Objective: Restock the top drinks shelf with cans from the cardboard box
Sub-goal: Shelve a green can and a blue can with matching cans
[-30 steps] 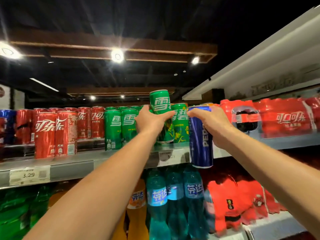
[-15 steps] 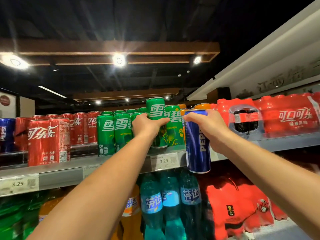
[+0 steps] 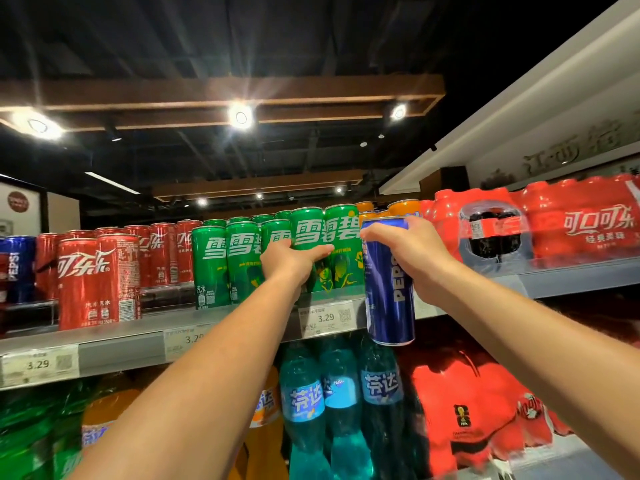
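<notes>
Left hand [image 3: 292, 259]: wrapped round a green can [image 3: 308, 228] in the green row on the top shelf [image 3: 121, 341], frame centre.
Right hand [image 3: 415, 252]: grips a blue can [image 3: 388, 292] upright before the shelf edge, right of centre.

Centre frame: left hand [image 3: 291, 259] grips green Sprite can [image 3: 306, 233] on top shelf [image 3: 114, 344], among other green cans [image 3: 209, 265]. Right hand [image 3: 415, 258] holds blue Pepsi can [image 3: 389, 289] upright, in front of shelf edge, right of price tag [image 3: 325, 318]. Red Coca-Cola cans [image 3: 98, 278] at left.
</notes>
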Action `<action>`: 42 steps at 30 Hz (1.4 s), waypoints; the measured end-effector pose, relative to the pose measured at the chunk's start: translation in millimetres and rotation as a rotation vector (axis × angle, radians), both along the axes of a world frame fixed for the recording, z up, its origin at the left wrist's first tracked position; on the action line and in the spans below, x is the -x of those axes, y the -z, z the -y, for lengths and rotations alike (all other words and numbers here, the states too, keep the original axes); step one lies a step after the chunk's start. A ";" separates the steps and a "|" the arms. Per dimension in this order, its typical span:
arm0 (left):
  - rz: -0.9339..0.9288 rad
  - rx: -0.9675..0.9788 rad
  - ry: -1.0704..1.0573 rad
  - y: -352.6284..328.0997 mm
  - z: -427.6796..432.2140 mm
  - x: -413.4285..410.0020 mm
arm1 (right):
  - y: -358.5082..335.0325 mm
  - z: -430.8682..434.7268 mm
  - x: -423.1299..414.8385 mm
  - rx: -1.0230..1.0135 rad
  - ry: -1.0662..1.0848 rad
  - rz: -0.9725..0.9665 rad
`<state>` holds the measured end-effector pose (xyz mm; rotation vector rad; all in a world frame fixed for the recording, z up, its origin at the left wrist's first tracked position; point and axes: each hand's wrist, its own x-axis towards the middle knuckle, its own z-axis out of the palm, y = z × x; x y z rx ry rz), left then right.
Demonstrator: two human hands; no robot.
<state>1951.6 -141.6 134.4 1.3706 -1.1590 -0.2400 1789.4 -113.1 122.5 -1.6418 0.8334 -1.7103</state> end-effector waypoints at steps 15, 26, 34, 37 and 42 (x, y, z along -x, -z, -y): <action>0.149 0.293 0.028 16.2 -27.8 -5.1 | 0.7 -2.3 -22.5 -0.023 -0.093 0.007; 0.137 0.126 0.328 65.6 -93.8 -26.5 | 3.7 -24.2 -82.8 -0.137 -0.224 0.012; 0.282 0.129 0.108 69.1 -141.0 -88.7 | 3.7 -65.8 -148.2 -0.173 -0.384 -0.099; 0.213 0.129 0.155 71.5 -158.8 -117.1 | 1.2 -78.2 -165.9 -0.134 -0.568 -0.146; 0.058 0.141 0.241 77.1 -181.0 -167.3 | 16.8 -82.0 -196.8 -0.177 -0.678 -0.132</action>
